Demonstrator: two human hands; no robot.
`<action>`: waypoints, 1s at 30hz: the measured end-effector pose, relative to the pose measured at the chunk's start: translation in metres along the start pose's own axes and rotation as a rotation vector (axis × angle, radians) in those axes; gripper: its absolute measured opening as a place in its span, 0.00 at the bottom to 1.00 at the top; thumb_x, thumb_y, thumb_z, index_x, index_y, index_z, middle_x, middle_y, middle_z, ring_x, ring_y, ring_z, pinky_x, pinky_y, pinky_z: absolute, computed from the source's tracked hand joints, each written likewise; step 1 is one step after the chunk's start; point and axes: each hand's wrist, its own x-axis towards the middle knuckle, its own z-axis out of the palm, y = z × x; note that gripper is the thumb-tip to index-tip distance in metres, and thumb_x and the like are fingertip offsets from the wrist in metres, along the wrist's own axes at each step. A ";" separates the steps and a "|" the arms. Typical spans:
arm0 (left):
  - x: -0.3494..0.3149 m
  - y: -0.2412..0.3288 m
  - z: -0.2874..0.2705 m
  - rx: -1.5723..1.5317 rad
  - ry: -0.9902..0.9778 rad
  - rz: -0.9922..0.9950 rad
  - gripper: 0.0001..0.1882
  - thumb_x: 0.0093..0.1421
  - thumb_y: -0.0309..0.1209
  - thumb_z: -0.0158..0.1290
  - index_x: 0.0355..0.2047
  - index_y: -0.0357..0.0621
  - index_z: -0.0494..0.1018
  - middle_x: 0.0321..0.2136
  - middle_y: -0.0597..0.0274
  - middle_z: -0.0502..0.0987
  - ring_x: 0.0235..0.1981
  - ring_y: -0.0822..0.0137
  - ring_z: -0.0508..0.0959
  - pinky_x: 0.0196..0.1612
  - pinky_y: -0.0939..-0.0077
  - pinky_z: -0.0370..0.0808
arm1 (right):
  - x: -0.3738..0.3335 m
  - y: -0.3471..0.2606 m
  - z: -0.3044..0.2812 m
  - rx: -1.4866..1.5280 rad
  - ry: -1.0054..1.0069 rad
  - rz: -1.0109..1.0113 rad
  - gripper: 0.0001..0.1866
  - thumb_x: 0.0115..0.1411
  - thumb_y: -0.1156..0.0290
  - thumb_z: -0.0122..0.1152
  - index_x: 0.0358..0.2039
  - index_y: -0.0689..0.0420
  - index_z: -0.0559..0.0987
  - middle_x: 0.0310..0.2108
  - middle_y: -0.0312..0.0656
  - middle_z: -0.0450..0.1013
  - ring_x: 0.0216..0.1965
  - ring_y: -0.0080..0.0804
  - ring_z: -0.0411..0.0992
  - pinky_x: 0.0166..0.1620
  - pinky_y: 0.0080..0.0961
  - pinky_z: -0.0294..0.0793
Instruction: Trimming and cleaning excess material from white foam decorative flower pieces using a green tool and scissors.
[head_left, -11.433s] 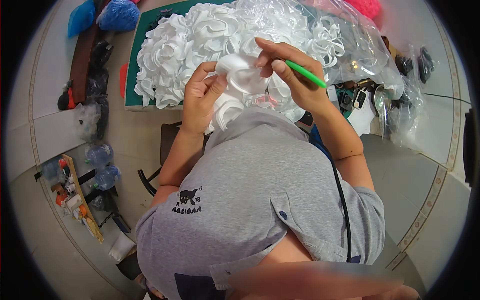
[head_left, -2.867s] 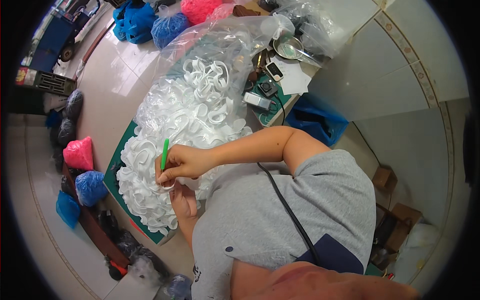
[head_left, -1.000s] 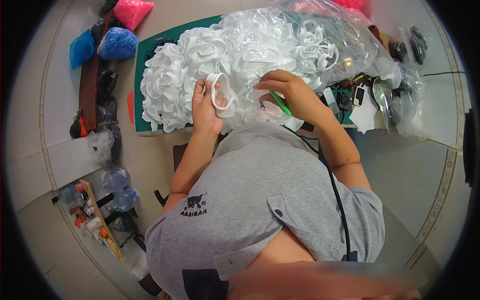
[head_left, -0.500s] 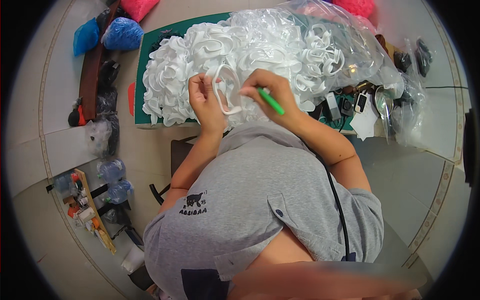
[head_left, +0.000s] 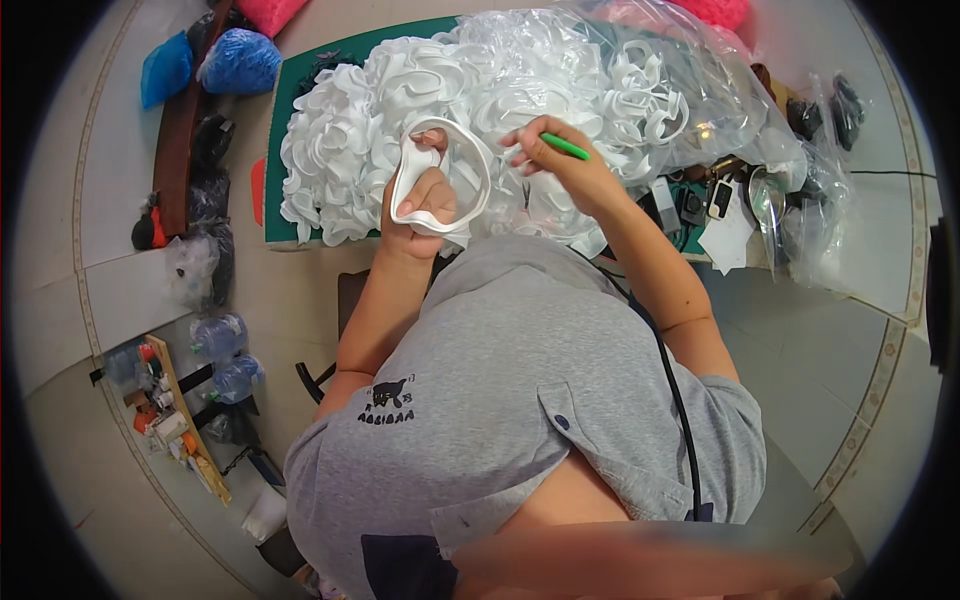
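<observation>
- Curled around a white loop, the left hand gripped it at its left and lower side, with some fingers showing through the opening.
- From that grip the loop bowed out to the right, standing open in a rounded ring in front of a white pile; whether they touched could not be told.
- The right hand, near but apart from the loop, kept a narrow hold on a slim green tool, its other fingers loosely spread.
- Smooth and matte, the loop was a flat band, broader on the left.
- Similar curled white strips made up the pile, ruffled like petals, on a green tabletop.
- Clear, glossy, crinkled plastic covered the pile's right part.
</observation>
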 end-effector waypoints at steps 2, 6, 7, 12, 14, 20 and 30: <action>0.000 -0.001 0.000 -0.058 -0.013 -0.032 0.11 0.67 0.31 0.35 0.41 0.35 0.61 0.43 0.53 0.65 0.09 0.74 0.65 0.09 0.82 0.55 | -0.002 -0.006 0.011 0.284 -0.059 0.178 0.11 0.63 0.61 0.52 0.34 0.56 0.70 0.44 0.43 0.72 0.43 0.31 0.71 0.48 0.28 0.68; 0.000 0.004 -0.002 0.107 0.062 0.049 0.11 0.67 0.33 0.36 0.40 0.39 0.62 0.36 0.60 0.67 0.12 0.74 0.64 0.17 0.81 0.64 | -0.002 -0.008 0.010 0.495 -0.320 0.204 0.08 0.60 0.69 0.55 0.28 0.53 0.66 0.38 0.42 0.73 0.42 0.34 0.73 0.49 0.31 0.69; -0.001 0.005 0.001 0.210 0.147 0.099 0.11 0.67 0.36 0.38 0.39 0.42 0.64 0.29 0.66 0.67 0.15 0.75 0.65 0.24 0.81 0.67 | -0.001 -0.012 0.003 0.506 -0.268 0.155 0.09 0.59 0.72 0.56 0.26 0.52 0.65 0.36 0.41 0.73 0.40 0.32 0.74 0.47 0.29 0.71; -0.004 0.017 -0.002 0.283 0.136 0.004 0.13 0.64 0.41 0.44 0.39 0.45 0.68 0.25 0.70 0.70 0.27 0.74 0.70 0.37 0.78 0.71 | -0.007 -0.027 -0.004 0.425 -0.095 -0.014 0.13 0.58 0.78 0.55 0.23 0.51 0.62 0.33 0.41 0.74 0.33 0.28 0.74 0.40 0.21 0.71; 0.000 -0.007 0.034 0.253 0.549 0.210 0.15 0.62 0.41 0.47 0.42 0.45 0.70 0.29 0.69 0.74 0.33 0.70 0.72 0.47 0.70 0.69 | -0.010 -0.025 -0.006 0.380 -0.090 -0.023 0.11 0.58 0.76 0.56 0.25 0.52 0.64 0.33 0.40 0.74 0.34 0.26 0.72 0.41 0.19 0.69; -0.005 -0.004 0.013 0.703 0.318 0.196 0.08 0.60 0.30 0.52 0.38 0.42 0.73 0.34 0.65 0.76 0.32 0.72 0.72 0.41 0.73 0.68 | -0.015 -0.030 0.008 -0.247 0.184 -0.436 0.12 0.63 0.64 0.51 0.38 0.61 0.70 0.34 0.38 0.70 0.38 0.24 0.68 0.45 0.21 0.67; -0.010 -0.029 0.020 1.080 0.429 0.308 0.10 0.57 0.26 0.55 0.39 0.38 0.75 0.27 0.69 0.76 0.21 0.84 0.65 0.21 0.87 0.59 | -0.017 -0.045 0.034 -0.889 -0.079 -1.075 0.15 0.44 0.80 0.65 0.35 0.58 0.78 0.30 0.40 0.73 0.29 0.34 0.69 0.31 0.24 0.68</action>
